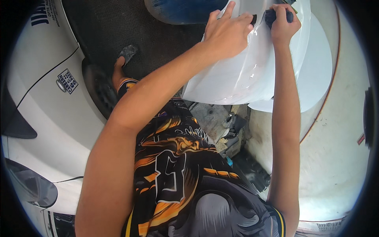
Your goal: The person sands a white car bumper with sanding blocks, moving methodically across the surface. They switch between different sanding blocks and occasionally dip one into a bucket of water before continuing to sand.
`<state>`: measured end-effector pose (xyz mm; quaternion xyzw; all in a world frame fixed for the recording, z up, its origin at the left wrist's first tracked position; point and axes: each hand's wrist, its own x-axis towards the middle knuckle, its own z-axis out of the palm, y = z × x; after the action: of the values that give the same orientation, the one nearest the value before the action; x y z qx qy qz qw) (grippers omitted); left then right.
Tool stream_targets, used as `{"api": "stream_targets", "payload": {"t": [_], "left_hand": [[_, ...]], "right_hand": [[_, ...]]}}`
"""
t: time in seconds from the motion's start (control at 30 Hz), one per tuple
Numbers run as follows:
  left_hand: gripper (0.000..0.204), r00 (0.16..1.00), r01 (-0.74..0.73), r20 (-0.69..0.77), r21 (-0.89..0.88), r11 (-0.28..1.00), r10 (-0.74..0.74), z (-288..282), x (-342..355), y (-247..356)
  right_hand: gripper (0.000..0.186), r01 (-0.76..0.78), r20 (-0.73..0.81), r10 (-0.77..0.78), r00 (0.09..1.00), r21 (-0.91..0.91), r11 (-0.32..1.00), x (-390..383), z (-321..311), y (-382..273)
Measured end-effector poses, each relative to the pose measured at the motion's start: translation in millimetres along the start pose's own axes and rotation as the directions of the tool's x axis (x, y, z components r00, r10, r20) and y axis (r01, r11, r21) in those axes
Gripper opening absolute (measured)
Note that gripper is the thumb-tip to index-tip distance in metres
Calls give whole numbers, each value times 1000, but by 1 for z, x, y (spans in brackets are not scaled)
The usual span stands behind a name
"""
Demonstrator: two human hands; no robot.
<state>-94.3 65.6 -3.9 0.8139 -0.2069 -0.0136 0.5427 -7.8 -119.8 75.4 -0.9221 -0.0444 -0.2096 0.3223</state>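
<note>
A glossy white car body panel [237, 75], which looks like a bumper cover, stands at the upper right. My left hand [229, 34] rests on its upper part with the fingers apart and one finger stretched away from me. Beside those fingertips shows a small black patch [254, 19]; whether it is an opening or a loose piece I cannot make out. My right hand [285, 27] is closed on a bunched dark cloth [271, 18], pressed against the panel near its far end. Part of the cloth is hidden behind the fingers.
On the left a white car [59, 114] stands close by, its side mirror [33, 185] jutting out. A whitish vehicle body [331, 158] fills the right. Below the panel lie scraps and dark parts [231, 130]. A blue rounded surface [185, 10] is at the top, above the dark floor [154, 47].
</note>
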Motion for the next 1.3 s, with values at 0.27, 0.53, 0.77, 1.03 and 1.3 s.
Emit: {"api": "stream_targets", "payload": {"t": [0.27,0.53,0.77,1.03,1.3], "left_hand": [[42,996,76,34,31,997,-77,-1,2,4],[43,995,83,65,-76,994,-78,-11,9,6],[44,991,113,75,-8,994,-112,-14,7,12],[43,999,29,27,-79,996,-27,2,13,9],[40,999,19,40,-94,995,-15,-9,9,6]], "right_hand": [[16,-37,-10,37,999,39,999,-4,2,-3],[16,-41,-26,44,999,83,996,-2,4,-2],[18,-49,-36,50,998,19,999,-2,1,0],[20,118,10,-117,993,-117,986,3,-4,11],[21,46,33,-45,998,-18,999,-1,3,-1]]}}
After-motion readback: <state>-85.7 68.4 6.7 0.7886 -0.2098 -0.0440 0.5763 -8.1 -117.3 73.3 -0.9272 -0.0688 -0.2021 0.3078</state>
